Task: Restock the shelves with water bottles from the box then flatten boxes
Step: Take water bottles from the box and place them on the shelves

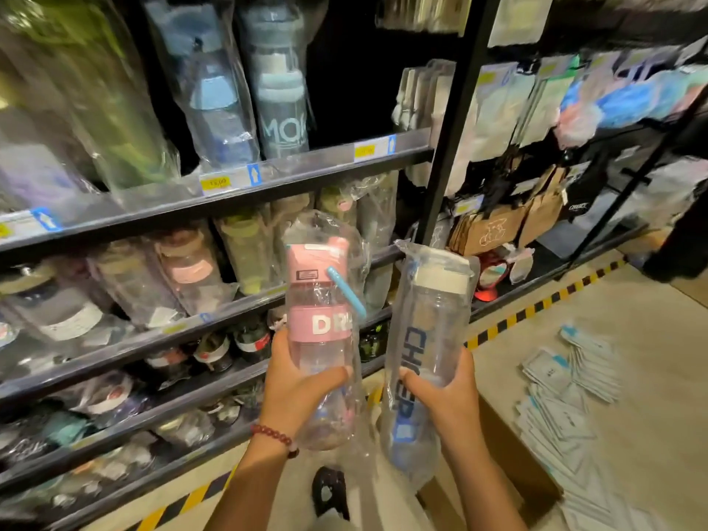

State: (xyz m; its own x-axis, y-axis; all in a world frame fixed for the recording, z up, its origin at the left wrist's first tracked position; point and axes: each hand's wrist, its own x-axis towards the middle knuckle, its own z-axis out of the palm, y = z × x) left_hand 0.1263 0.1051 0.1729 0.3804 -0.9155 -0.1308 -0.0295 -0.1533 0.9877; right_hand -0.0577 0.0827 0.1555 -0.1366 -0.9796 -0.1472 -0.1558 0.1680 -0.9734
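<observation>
My left hand [297, 381] grips a clear bottle with a pink lid and pink band [320, 300], wrapped in a plastic bag, held upright in front of the shelves. My right hand [446, 392] grips a clear bottle with a white lid and blue lettering [429, 323], also bagged, tilted slightly right. The cardboard box [513, 461] sits on the floor below my right arm, mostly hidden by it. The dark shelves [230, 308] ahead hold several bagged bottles in rows.
A black upright post [456, 120] divides the bottle shelves from racks of hanging packets and brown bags [494, 228]. Packets [574, 396] lie scattered on the floor at right. Yellow-black tape [536, 306] lines the shelf base. A dark shoe [331, 492] shows below.
</observation>
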